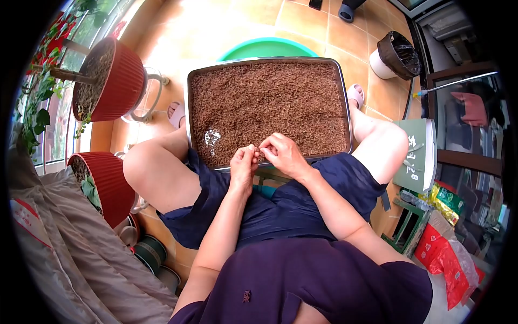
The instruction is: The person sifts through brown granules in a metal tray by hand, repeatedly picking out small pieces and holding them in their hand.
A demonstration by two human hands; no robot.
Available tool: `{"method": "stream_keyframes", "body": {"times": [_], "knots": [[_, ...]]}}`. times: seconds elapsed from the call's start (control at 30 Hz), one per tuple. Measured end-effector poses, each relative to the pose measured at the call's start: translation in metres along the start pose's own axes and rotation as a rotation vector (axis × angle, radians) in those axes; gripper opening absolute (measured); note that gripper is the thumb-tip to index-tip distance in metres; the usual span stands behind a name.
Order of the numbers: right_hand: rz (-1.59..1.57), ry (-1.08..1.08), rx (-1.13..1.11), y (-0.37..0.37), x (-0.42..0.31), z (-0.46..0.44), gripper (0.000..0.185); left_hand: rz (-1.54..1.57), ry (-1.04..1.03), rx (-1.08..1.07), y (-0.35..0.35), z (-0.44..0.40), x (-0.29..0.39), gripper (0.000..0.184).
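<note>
A wide metal tray (pixel 189 110) rests across my lap, filled with brown, crumbly, grainy material (pixel 270 100). A small patch of white bits (pixel 212 138) lies on that material near the tray's left front corner. Over the tray's front edge, my left hand (pixel 244 166) is closed in a pinch, thumb against fingers. My right hand (pixel 284 156) is pinched too, its fingertips meeting those of the left. Whatever is between the fingertips is too small to make out.
A green basin (pixel 267 47) shows behind the tray. Red ribbed pots (pixel 127 81) with plants stand at left, near grey cloth (pixel 81 237). At right are a lined bin (pixel 399 56), a green-and-white box (pixel 415 154) and a red plastic bag (pixel 445 264).
</note>
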State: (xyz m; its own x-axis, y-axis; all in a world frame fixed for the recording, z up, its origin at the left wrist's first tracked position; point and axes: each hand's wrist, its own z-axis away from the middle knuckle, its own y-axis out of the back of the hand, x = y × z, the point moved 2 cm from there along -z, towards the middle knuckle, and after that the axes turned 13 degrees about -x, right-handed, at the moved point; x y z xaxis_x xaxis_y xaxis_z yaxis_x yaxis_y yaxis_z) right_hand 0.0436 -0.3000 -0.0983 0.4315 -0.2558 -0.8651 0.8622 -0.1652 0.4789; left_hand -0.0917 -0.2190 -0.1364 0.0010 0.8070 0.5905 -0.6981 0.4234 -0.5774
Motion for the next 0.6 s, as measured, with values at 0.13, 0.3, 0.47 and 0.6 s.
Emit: {"method": "stream_keyframes", "body": {"times": [0.13,0.3,0.47,0.6], "knots": [[0.037,-0.119,0.078,0.012,0.019,-0.002,0.008,0.215,-0.068,-0.043,-0.006,0.003,0.009,0.014],[-0.243,-0.026,0.256,0.025,0.045,-0.009,0.008,0.263,-0.063,-0.079,-0.010,0.006,0.015,0.014],[-0.852,-0.219,0.170,0.031,0.048,-0.005,0.015,0.257,-0.081,-0.090,-0.010,0.006,0.014,0.018],[-0.854,-0.197,0.155,0.028,0.050,-0.005,0.016,0.263,-0.077,-0.109,-0.006,0.006,0.012,0.018]]}}
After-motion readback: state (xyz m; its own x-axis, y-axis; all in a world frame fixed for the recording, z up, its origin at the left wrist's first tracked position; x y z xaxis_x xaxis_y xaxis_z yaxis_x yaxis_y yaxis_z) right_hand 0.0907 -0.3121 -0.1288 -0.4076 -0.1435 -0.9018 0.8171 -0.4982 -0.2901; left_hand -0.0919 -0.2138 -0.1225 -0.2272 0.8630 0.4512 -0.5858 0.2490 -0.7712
